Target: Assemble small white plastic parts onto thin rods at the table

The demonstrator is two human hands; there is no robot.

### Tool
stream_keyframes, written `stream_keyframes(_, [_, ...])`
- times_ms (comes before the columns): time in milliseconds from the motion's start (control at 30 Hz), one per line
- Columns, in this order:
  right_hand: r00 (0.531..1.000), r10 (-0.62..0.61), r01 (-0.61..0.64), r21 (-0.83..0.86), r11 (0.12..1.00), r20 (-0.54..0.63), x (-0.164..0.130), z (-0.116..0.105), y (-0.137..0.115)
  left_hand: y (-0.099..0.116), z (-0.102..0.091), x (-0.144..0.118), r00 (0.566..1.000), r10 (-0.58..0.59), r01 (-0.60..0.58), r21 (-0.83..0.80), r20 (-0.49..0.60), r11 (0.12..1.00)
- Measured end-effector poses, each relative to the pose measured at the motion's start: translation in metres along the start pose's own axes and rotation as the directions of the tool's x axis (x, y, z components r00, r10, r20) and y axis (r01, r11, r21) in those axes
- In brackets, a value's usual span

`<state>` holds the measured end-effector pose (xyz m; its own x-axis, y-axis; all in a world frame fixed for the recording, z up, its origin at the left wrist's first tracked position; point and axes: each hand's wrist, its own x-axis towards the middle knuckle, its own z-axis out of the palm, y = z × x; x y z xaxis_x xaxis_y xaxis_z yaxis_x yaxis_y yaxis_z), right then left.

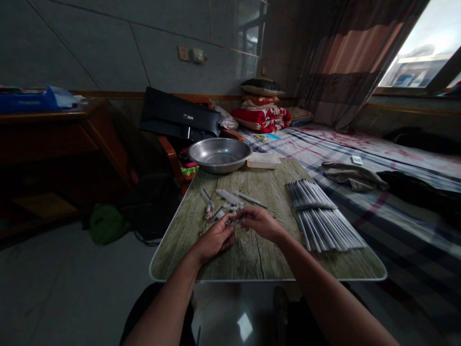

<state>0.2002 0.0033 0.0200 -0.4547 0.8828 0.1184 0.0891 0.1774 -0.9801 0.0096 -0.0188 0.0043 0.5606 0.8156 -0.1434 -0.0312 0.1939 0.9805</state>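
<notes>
Dim light fills a bedroom where a small wood-grain table stands beside a bed covered with a striped sheet. Over the middle of the table the person's left hand and right hand meet, both with fingers curled together, pinching a small pale piece between them; what exactly it is cannot be told. Just beyond the hands lie scattered small white parts. To the right, a stack of long white sticks lies fanned across the tabletop, well apart from the hands. At the far edge sit a metal bowl and, just beside it, a shallow white tray. Folded blankets are piled at the head of the bed.
</notes>
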Motion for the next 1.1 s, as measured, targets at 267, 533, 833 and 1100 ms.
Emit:
stream_keyframes(267, [0.999,0.019,-0.019,-0.011,1.000,-0.038,0.000,-0.001,0.004,-0.003,-0.001,0.002,1.000,-0.023,0.023,-0.011,0.005,1.000])
stream_keyframes(533, [0.999,0.036,-0.037,-0.035,0.999,-0.027,0.001,-0.003,0.006,0.001,0.000,-0.001,1.000,-0.012,0.011,0.050,0.018,0.999])
stream_keyframes(833, [1.000,0.012,-0.022,-0.462,0.887,-0.024,-0.001,-0.001,-0.005,0.004,0.000,-0.001,0.999,0.032,-0.034,0.210,0.012,0.977])
stream_keyframes(1100, [0.998,0.018,-0.052,-0.565,0.823,-0.064,-0.002,0.000,-0.004,0.002,0.005,0.001,0.997,0.065,-0.071,0.222,0.036,0.972])
